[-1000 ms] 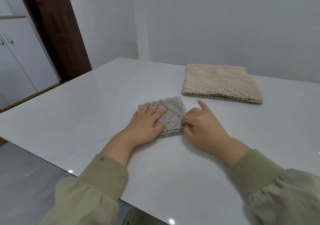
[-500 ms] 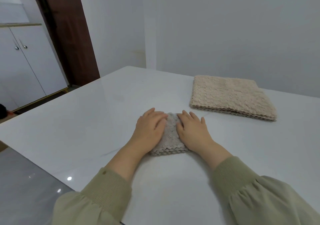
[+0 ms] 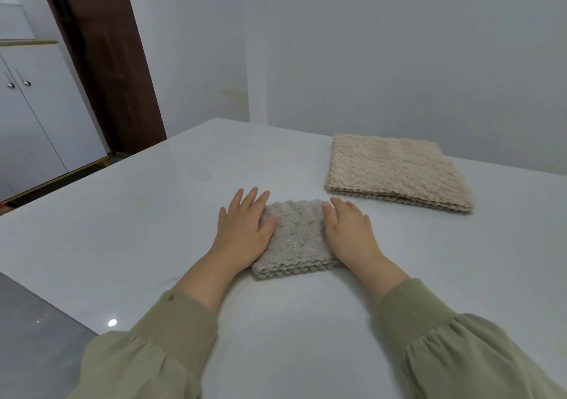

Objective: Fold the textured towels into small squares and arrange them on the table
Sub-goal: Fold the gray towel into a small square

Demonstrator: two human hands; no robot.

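Observation:
A grey textured towel (image 3: pixel 295 239), folded into a small thick square, lies flat on the white table (image 3: pixel 153 214) in front of me. My left hand (image 3: pixel 242 230) rests palm down on its left edge, fingers spread, partly on the table. My right hand (image 3: pixel 349 230) lies flat on the towel's right edge in the same way. Neither hand grips anything. A stack of larger beige textured towels (image 3: pixel 395 171) lies flat at the back right, a hand's width from my right hand.
The table's left edge runs diagonally, with grey floor (image 3: pixel 30 322) below it. A white cabinet (image 3: pixel 40 116) and a dark brown door frame (image 3: pixel 104 55) stand at the left. A pale wall rises behind the table.
My right hand left the towel's right corner and went flat on it. Both hands then slid apart from the towel's middle to its side edges.

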